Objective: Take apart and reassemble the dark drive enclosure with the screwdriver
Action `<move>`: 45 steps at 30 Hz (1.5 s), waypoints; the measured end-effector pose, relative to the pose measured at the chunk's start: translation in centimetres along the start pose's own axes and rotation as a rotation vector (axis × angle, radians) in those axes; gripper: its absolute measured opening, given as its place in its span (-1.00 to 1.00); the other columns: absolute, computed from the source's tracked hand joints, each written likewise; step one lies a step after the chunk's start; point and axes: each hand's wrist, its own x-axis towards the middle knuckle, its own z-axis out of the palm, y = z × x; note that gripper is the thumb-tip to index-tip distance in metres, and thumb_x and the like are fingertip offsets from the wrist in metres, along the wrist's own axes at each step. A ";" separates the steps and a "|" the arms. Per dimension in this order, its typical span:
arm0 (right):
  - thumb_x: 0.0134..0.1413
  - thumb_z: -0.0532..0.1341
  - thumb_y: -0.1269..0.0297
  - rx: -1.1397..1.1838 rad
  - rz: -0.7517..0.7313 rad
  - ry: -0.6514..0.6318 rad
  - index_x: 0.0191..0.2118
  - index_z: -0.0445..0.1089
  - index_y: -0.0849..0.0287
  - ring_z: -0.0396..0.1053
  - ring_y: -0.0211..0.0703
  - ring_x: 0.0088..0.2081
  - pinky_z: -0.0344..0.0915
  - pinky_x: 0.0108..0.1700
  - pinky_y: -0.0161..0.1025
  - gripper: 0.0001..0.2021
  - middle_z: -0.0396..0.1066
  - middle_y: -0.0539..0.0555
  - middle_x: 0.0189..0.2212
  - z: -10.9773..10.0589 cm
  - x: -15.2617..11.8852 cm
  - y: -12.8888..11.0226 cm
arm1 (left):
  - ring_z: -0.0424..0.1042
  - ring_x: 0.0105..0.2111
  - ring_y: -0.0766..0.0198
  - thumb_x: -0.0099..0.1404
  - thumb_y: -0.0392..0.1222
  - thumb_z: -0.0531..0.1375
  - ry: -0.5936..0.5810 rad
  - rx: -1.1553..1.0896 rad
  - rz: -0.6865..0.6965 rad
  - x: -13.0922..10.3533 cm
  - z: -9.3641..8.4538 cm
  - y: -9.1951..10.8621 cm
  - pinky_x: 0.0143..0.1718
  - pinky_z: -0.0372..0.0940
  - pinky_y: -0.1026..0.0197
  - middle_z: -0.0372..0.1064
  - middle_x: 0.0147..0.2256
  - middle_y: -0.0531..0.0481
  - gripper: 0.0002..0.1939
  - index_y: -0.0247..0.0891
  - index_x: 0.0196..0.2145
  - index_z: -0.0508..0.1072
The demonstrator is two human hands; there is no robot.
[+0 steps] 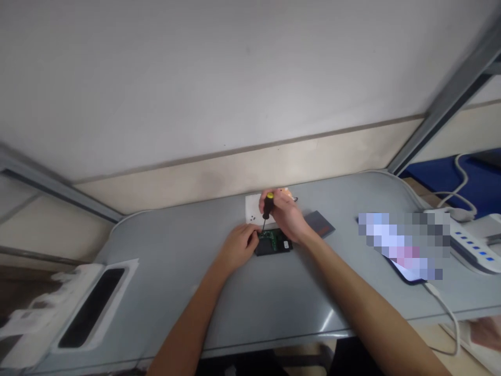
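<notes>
A small black electronic device with a green circuit board (274,243) lies opened on the grey desk. My left hand (239,245) grips its left end, thumb and fingers closed at the corner. In my right hand (287,214) is a screwdriver (268,206) with a black handle and a yellow cap, held upright and slightly tilted. The screwdriver's thin shaft points down to the upper left part of the board, close to my left fingertips; whether it sits in a screw is too small to tell. Behind the device, a white paper (251,204) bears several tiny dark pieces, probably screws.
A dark flat panel (321,223) lies right of the device, partly behind my right wrist. Farther right are a lit phone (407,256) on a cable and a white power strip (473,245). A black phone-like slab (93,308) rests at left. A wall (235,162) borders the desk (168,250).
</notes>
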 end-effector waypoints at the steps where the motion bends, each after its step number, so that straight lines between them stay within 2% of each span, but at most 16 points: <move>1: 0.25 0.24 -0.14 0.017 0.011 0.004 -0.26 0.36 0.12 0.23 -0.17 -0.36 0.17 -0.28 -0.20 -0.62 0.28 0.02 -0.42 0.1 0.0 0.1 | 0.52 -0.17 0.14 0.45 -0.29 0.02 0.004 -0.003 -0.002 0.0 0.0 0.0 -0.01 0.37 0.03 0.55 -0.20 -0.06 -0.76 -0.20 -0.13 0.48; 4: 0.27 0.19 -0.21 0.045 -0.036 0.103 -0.17 0.32 0.08 0.17 -0.19 -0.42 0.13 -0.33 -0.21 -0.59 0.22 -0.03 -0.46 0.7 0.0 0.7 | 0.52 -0.17 0.14 0.45 -0.30 0.03 0.013 -0.012 -0.009 0.0 0.0 0.0 -0.03 0.37 0.05 0.56 -0.20 -0.05 -0.77 -0.18 -0.13 0.49; 7: 0.24 0.27 -0.13 0.012 -0.079 0.141 -0.18 0.20 0.01 0.13 -0.21 -0.46 0.10 -0.34 -0.23 -0.64 0.17 -0.10 -0.50 0.8 -0.1 1.2 | 0.52 -0.21 0.15 0.44 -0.31 0.05 0.013 -0.006 -0.014 -0.1 0.1 0.0 -0.06 0.37 0.06 0.55 -0.23 -0.04 -0.78 -0.17 -0.14 0.49; 9: 0.24 0.29 -0.09 -0.028 -0.087 0.131 -0.23 0.18 0.01 0.16 -0.21 -0.44 0.10 -0.33 -0.23 -0.65 0.21 -0.09 -0.48 0.6 -0.1 1.1 | 0.52 -0.21 0.14 0.43 -0.31 0.05 0.015 -0.005 -0.012 0.0 0.1 -0.1 -0.07 0.38 0.06 0.56 -0.23 -0.04 -0.78 -0.17 -0.15 0.49; 13: 0.26 0.25 -0.13 -0.074 -0.008 0.033 -0.28 0.33 0.09 0.27 -0.15 -0.33 0.19 -0.26 -0.19 -0.64 0.33 0.04 -0.36 0.1 0.0 0.5 | 0.52 -0.20 0.14 0.43 -0.31 0.05 0.031 -0.007 -0.006 0.0 0.1 0.0 -0.06 0.38 0.05 0.56 -0.22 -0.04 -0.77 -0.17 -0.14 0.49; 16: 0.30 0.15 -0.19 -0.029 0.048 0.009 -0.26 0.39 0.10 0.21 -0.16 -0.42 0.17 -0.33 -0.18 -0.58 0.24 0.01 -0.48 0.2 0.0 0.3 | 0.50 -0.21 0.14 0.43 -0.30 0.04 0.020 0.007 -0.004 0.0 0.2 0.0 -0.08 0.37 0.06 0.54 -0.24 -0.05 -0.77 -0.18 -0.13 0.49; 19: 0.31 0.06 -0.29 -0.006 0.031 0.034 -0.17 0.37 0.07 0.12 -0.18 -0.49 0.11 -0.39 -0.19 -0.51 0.14 -0.04 -0.54 0.6 -0.1 0.5 | 0.50 -0.23 0.13 0.44 -0.28 0.04 0.008 0.003 -0.016 0.1 0.3 0.0 -0.08 0.37 0.05 0.53 -0.25 -0.06 -0.78 -0.19 -0.13 0.49; 21: 0.27 0.14 -0.28 -0.017 0.007 0.050 -0.16 0.31 0.02 0.09 -0.19 -0.48 0.10 -0.40 -0.20 -0.56 0.12 -0.06 -0.52 0.7 -0.2 0.6 | 0.51 -0.21 0.12 0.44 -0.27 0.04 0.005 -0.002 -0.023 0.1 0.3 0.1 -0.05 0.37 0.04 0.54 -0.23 -0.06 -0.78 -0.19 -0.13 0.49; 23: 0.19 0.31 -0.14 -0.028 -0.023 0.087 -0.21 0.24 -0.01 0.06 -0.21 -0.48 0.06 -0.40 -0.21 -0.64 0.08 -0.09 -0.51 0.5 -0.2 0.6 | 0.51 -0.19 0.12 0.45 -0.27 0.03 0.002 0.001 -0.022 0.1 0.4 0.1 -0.03 0.36 0.03 0.55 -0.22 -0.07 -0.78 -0.19 -0.13 0.49; 25: 0.15 0.39 0.02 -0.054 -0.048 0.103 -0.25 0.22 0.00 0.10 -0.22 -0.45 0.06 -0.38 -0.22 -0.67 0.11 -0.09 -0.49 0.1 -0.1 0.5 | 0.51 -0.20 0.13 0.44 -0.29 0.04 0.004 0.005 -0.017 0.1 0.4 0.1 -0.04 0.37 0.04 0.54 -0.23 -0.07 -0.77 -0.20 -0.13 0.49; 29: 0.26 0.29 0.05 -0.105 -0.027 0.051 -0.18 0.40 0.06 0.24 -0.17 -0.33 0.17 -0.28 -0.19 -0.79 0.29 0.02 -0.36 -0.9 0.1 0.0 | 0.50 -0.24 0.14 0.42 -0.31 0.05 0.027 -0.006 -0.004 0.1 0.4 0.1 -0.07 0.38 0.05 0.53 -0.27 -0.05 -0.78 -0.20 -0.13 0.50; 33: 0.30 0.18 -0.06 -0.016 0.018 0.043 0.02 0.41 0.08 0.23 -0.14 -0.36 0.23 -0.26 -0.16 -0.64 0.24 0.02 -0.39 -1.0 0.0 -0.3 | 0.50 -0.24 0.16 0.42 -0.32 0.06 0.027 -0.009 0.013 0.1 0.5 0.2 -0.09 0.38 0.08 0.54 -0.24 -0.05 -0.78 -0.21 -0.13 0.49; 36: 0.29 0.20 -0.09 0.029 0.011 0.077 -0.15 0.34 0.02 0.15 -0.17 -0.43 0.20 -0.31 -0.19 -0.71 0.12 -0.04 -0.47 -1.0 0.0 -0.2 | 0.51 -0.21 0.16 0.43 -0.33 0.06 0.023 -0.007 0.022 0.1 0.5 0.3 -0.07 0.38 0.08 0.56 -0.21 -0.05 -0.78 -0.21 -0.12 0.49; 39: 0.24 0.30 0.00 -0.007 -0.029 0.065 -0.30 0.26 0.03 0.21 -0.19 -0.39 0.21 -0.29 -0.22 -0.72 0.21 -0.03 -0.44 -1.0 -0.1 -0.3 | 0.50 -0.21 0.16 0.43 -0.33 0.05 0.021 0.007 0.028 0.2 0.6 0.3 -0.07 0.37 0.08 0.56 -0.21 -0.06 -0.78 -0.22 -0.12 0.49; 42: 0.30 0.22 -0.04 -0.068 -0.023 0.016 -0.22 0.35 0.05 0.31 -0.14 -0.28 0.29 -0.18 -0.18 -0.74 0.32 0.05 -0.33 -1.1 -0.1 -0.3 | 0.50 -0.24 0.17 0.43 -0.34 0.05 0.026 0.006 0.026 0.2 0.5 0.3 -0.08 0.37 0.08 0.55 -0.23 -0.05 -0.78 -0.22 -0.13 0.49; 45: 0.38 0.07 -0.13 -0.053 -0.013 0.047 -0.14 0.37 0.04 0.26 -0.13 -0.36 0.30 -0.23 -0.16 -0.64 0.22 0.03 -0.42 -0.9 -0.1 -0.1 | 0.50 -0.24 0.17 0.43 -0.33 0.05 0.023 -0.011 0.021 0.2 0.4 0.3 -0.10 0.37 0.09 0.55 -0.23 -0.04 -0.79 -0.21 -0.14 0.48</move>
